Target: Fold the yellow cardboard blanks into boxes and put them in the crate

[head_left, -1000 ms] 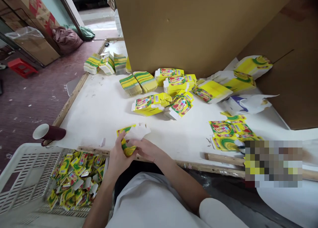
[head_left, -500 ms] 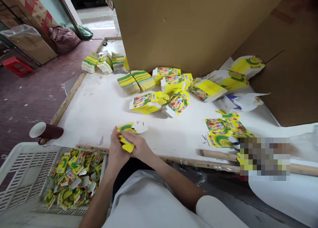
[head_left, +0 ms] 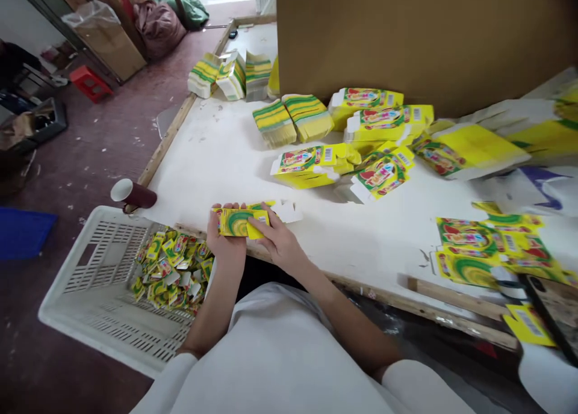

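Note:
Both hands hold one small yellow and green printed carton (head_left: 239, 221) at the near edge of the white table (head_left: 217, 161). My left hand (head_left: 223, 242) grips its left end from below. My right hand (head_left: 275, 242) pinches its right end, fingers closed over the top. White flaps stick out of the carton to the right. A white plastic crate (head_left: 85, 281) with several folded cartons (head_left: 174, 269) stands just left of my hands.
Stacks of flat yellow cartons (head_left: 293, 119) lie across the table's middle and back. A big brown cardboard sheet (head_left: 406, 35) stands behind them. Loose flat cartons (head_left: 474, 248) lie at the right. A dark red cup (head_left: 133, 195) lies on the table's left edge.
The carton has been turned from tilted to lying level between my hands, green face up. The view has swung left, so the crate sits more toward the middle.

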The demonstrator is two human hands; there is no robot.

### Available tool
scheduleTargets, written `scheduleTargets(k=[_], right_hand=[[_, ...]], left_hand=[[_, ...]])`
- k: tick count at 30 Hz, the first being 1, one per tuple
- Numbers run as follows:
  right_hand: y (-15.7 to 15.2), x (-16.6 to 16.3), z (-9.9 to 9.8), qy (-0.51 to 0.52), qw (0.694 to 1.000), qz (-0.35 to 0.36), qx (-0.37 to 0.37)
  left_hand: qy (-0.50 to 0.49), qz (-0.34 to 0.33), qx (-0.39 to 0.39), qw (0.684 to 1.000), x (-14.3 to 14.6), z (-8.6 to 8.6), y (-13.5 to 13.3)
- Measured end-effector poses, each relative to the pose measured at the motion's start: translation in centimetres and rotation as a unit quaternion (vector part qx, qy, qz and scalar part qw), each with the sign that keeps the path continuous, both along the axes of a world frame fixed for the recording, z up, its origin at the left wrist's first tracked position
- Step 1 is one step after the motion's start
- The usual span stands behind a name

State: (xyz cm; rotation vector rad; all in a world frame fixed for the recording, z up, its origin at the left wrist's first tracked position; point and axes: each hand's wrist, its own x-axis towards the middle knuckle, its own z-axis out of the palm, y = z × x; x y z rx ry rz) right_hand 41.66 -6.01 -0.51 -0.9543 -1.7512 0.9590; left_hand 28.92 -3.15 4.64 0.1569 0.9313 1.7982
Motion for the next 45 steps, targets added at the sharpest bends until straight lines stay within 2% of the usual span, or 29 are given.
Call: scheduleTargets(k=[2,4,9,14,17,19,21,24,26,27,29,32,35,40,45], right_hand=[[0.5,0.8,0.2,-0.002,0.999,0.04,0.003],[0.7,1.2,0.2,0.003,0.999,0.047,-0.015],[0.3,-0.5,0.0,0.067,0.993,-0.082,-0.058],[-0.2,-2.1,0.1,0.142,0.981,-0.07,-0.115],[0.3,-1.9,-0.3,0.081,0.99,-0.055,-0.101],[1.0,-1.1,-1.0,0.005,0.995,-0.056,-0.078],[1.9,-0.1,-2.0,-0.095,0.989,-0.092,-0.067],[2.9,1.0,-3.5,-0.244,0.962,-0.104,-0.071],[3.1,1.1,-4.1,-0.267,0.956,-0.092,-0.072],[3.1,1.0,-4.3,-0.264,0.958,-0.09,-0.071],[2.9,0.8,-4.4,-0.252,0.961,-0.093,-0.064],[2.4,0.8,-4.4,-0.241,0.963,-0.11,-0.042],[2.1,1.0,-4.1,-0.277,0.951,-0.131,-0.046],[2.3,1.3,-3.6,-0.3,0.943,-0.13,-0.059],[2.6,1.1,-4.0,-0.258,0.959,-0.105,-0.052]], left_hand=[[-0.016,0.009,-0.017,1.0,0.0,0.0,0.0],[-0.018,0.01,-0.019,1.0,0.1,-0.3,-0.3],[0.017,-0.007,0.015,1.0,0.5,-0.6,-1.3],[0.025,-0.004,0.013,1.0,0.9,-0.2,-1.3],[0.065,0.001,-0.021,0.998,-1.3,-0.5,-1.1],[0.139,0.035,-0.035,0.989,-4.7,-0.9,-1.2],[0.269,0.132,-0.05,0.953,-9.0,-1.4,-1.7],[0.471,0.25,-0.075,0.843,-14.3,-2.1,-3.4],[0.536,0.277,-0.073,0.794,-15.1,-2.5,-4.6],[0.547,0.276,-0.07,0.787,-14.6,-2.7,-5.0],[0.541,0.24,-0.064,0.804,-12.2,-3.3,-5.4],[0.477,0.15,-0.054,0.864,-7.6,-4.4,-4.8],[0.396,0.083,-0.034,0.914,-4.5,-5.2,-3.6],[0.317,0.034,-0.038,0.947,-3.0,-6.0,-2.7],[0.295,0.032,-0.072,0.952,-3.2,-6.7,-3.0]])
